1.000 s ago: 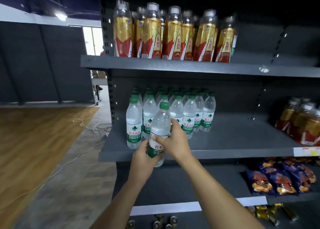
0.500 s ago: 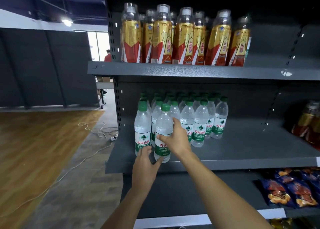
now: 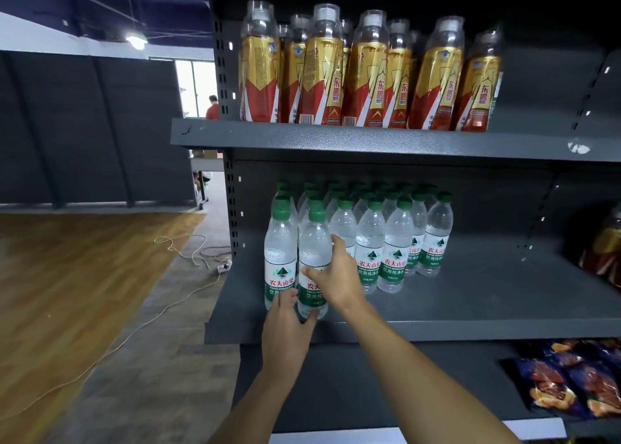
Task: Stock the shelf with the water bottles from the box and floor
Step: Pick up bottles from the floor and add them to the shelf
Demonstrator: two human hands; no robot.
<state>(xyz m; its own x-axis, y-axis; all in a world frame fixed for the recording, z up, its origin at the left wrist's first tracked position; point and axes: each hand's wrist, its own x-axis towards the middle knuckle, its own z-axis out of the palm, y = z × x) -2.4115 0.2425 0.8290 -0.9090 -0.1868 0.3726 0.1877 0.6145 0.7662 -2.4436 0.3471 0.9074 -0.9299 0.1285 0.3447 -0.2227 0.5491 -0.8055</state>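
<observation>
On the middle shelf (image 3: 470, 312), front-left corner: water bottle (image 3: 314, 252) stands upright, touching its neighbours. Right hand (image 3: 336, 280) grips the label, left hand (image 3: 285, 326) cups the base, both w/ fingers wrapped.

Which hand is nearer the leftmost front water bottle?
Left. The left hand touches the leftmost front bottle at its base; the right hand grips the neighbouring bottle.

Both forearms bare to frame edge, no sleeves, hands (image 3: 331, 280) w/o gloves, rings or watch.
</observation>
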